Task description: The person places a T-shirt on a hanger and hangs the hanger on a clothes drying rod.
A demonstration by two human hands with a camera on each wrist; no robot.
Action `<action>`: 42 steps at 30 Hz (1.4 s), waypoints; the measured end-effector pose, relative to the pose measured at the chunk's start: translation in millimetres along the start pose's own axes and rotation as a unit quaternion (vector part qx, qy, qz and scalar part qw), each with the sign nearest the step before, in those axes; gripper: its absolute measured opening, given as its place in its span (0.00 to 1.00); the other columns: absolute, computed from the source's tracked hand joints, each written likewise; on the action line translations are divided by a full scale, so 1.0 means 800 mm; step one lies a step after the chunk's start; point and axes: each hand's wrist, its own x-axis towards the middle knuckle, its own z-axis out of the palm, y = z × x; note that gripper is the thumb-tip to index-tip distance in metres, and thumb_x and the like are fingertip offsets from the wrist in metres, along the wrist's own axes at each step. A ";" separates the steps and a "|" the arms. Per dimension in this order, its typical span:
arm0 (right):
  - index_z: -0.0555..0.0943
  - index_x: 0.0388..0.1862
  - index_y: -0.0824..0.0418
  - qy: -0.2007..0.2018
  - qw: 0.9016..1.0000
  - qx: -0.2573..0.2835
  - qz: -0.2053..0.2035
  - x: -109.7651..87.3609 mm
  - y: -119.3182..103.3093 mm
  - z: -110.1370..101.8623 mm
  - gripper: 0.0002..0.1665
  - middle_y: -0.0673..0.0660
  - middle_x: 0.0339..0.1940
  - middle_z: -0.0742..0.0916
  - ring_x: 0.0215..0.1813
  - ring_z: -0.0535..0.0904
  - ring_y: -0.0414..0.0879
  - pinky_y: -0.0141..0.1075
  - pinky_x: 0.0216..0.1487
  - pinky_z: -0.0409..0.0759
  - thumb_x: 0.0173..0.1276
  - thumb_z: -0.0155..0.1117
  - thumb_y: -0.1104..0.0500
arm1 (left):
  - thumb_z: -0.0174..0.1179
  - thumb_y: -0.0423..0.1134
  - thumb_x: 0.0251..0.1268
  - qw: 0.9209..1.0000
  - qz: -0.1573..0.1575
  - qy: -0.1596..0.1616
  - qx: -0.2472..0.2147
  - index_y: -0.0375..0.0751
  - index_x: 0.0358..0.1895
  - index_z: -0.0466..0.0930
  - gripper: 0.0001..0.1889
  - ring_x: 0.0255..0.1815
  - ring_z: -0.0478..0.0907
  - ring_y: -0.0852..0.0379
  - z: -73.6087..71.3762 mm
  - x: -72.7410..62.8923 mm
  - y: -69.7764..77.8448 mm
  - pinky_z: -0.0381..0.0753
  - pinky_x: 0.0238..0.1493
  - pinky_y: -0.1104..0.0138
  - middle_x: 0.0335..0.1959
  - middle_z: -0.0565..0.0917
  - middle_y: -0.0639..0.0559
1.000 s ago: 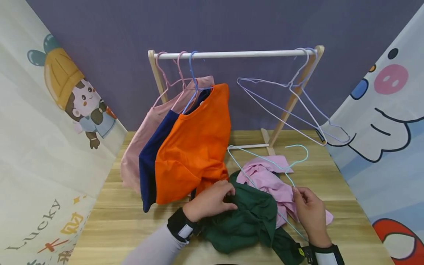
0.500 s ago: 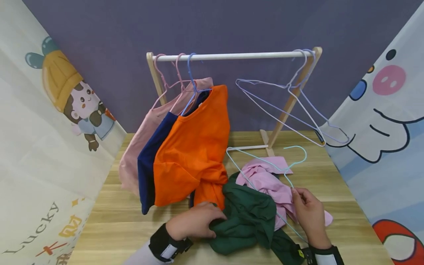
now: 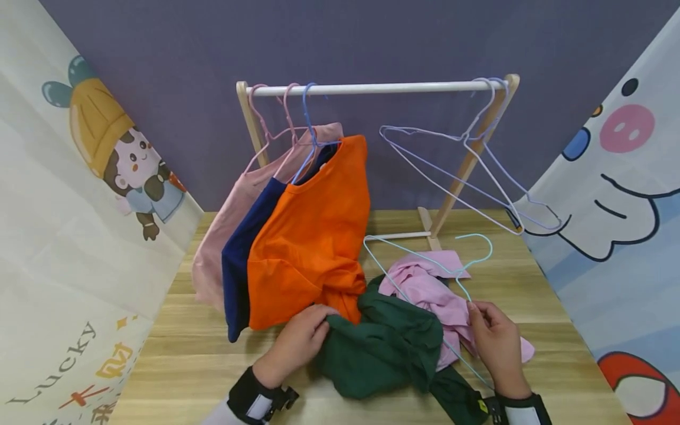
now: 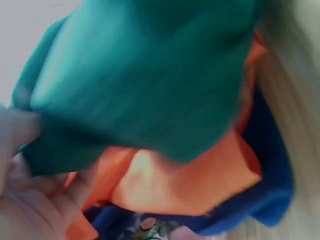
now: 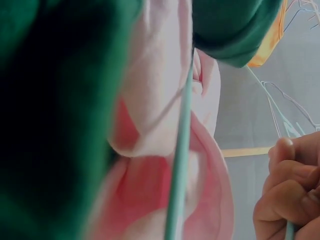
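Note:
My left hand pinches the left edge of a crumpled dark green garment lying on the table. In the left wrist view the green cloth is stretched out from between the thumb and fingers. On the other side, my right hand grips the shoulder of a light turquoise hanger, its hook pointing up and away. Fingers curled round the hanger wire also show in the right wrist view, where the hand is at the edge. Beneath hanger and green cloth lies a bunched pink garment.
A rack with a white rail stands at the back. Pink, navy and orange garments hang at its left. Two bare lilac hangers hang at the right end. Printed curtains flank the wooden table.
My left hand has moved left off the top of the green garment, then taken its left edge and drawn it leftward. The right hand and turquoise hanger have stayed put.

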 end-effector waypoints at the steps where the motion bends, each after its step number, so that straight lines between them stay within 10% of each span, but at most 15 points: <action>1: 0.88 0.41 0.64 0.001 1.000 0.001 -0.001 0.000 -0.001 0.000 0.10 0.51 0.23 0.84 0.20 0.71 0.38 0.29 0.19 0.67 0.76 0.65 0.58 | 0.62 0.28 0.72 0.999 -0.012 0.027 -0.030 0.49 0.51 0.84 0.12 0.52 0.83 0.61 -0.003 0.001 0.003 0.85 0.58 0.59 0.49 0.87 0.59; 6: 0.88 0.41 0.65 0.003 1.000 0.011 0.004 0.001 -0.001 0.002 0.10 0.50 0.22 0.83 0.20 0.71 0.36 0.29 0.19 0.68 0.76 0.65 0.59 | 0.66 0.33 0.70 0.988 -0.027 0.118 -0.097 0.51 0.45 0.85 0.08 0.45 0.84 0.63 -0.028 0.006 0.017 0.86 0.52 0.63 0.43 0.87 0.61; 14: 0.88 0.39 0.64 0.003 1.000 0.018 0.000 0.001 0.000 0.002 0.10 0.50 0.21 0.83 0.20 0.70 0.36 0.29 0.20 0.67 0.76 0.66 0.58 | 0.66 0.42 0.72 0.989 -0.033 0.110 -0.094 0.51 0.46 0.88 0.05 0.48 0.83 0.64 -0.063 0.016 0.022 0.84 0.56 0.66 0.45 0.87 0.64; 29: 0.88 0.46 0.64 -0.018 1.000 0.010 0.015 0.000 -0.005 -0.003 0.15 0.57 0.28 0.86 0.22 0.72 0.40 0.29 0.20 0.69 0.78 0.64 0.52 | 0.67 0.48 0.71 0.974 -0.072 0.207 -0.056 0.52 0.37 0.88 0.07 0.37 0.83 0.64 -0.112 0.033 0.035 0.82 0.45 0.73 0.35 0.89 0.61; 42: 0.88 0.43 0.65 -0.017 1.000 0.009 0.010 -0.002 -0.007 -0.003 0.14 0.54 0.24 0.84 0.21 0.71 0.40 0.30 0.19 0.68 0.78 0.64 0.54 | 0.70 0.40 0.69 0.976 0.066 0.153 0.143 0.46 0.51 0.89 0.10 0.47 0.81 0.55 -0.034 0.033 0.035 0.81 0.52 0.60 0.44 0.86 0.55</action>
